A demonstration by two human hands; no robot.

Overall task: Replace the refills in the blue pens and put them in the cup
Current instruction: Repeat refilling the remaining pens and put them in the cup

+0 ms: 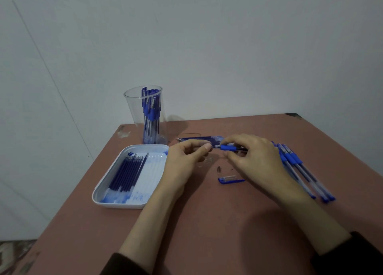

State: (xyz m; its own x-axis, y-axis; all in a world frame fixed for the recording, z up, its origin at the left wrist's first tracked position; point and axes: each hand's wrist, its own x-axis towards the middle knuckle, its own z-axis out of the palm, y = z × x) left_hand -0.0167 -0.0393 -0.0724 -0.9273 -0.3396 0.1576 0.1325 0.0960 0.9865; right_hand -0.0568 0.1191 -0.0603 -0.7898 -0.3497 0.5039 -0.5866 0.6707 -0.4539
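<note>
Pen [228, 147]: was held level between both hands, right of the tray [116, 205].
Left hand [186, 158]: pinched the pen's end.
Right hand [255, 156]: fingers clamped on the pen's blue grip.
Cup [132, 109]: stood behind the tray, pens [150, 117] inside.

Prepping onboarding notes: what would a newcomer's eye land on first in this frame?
The hands at mid-table: the left hand and right hand both pinch one blue pen between them. Next, the clear cup packed with capped pens stands at the back left, just behind a white tray holding dark refills. A loose cap lies on the table near the hands.
</note>
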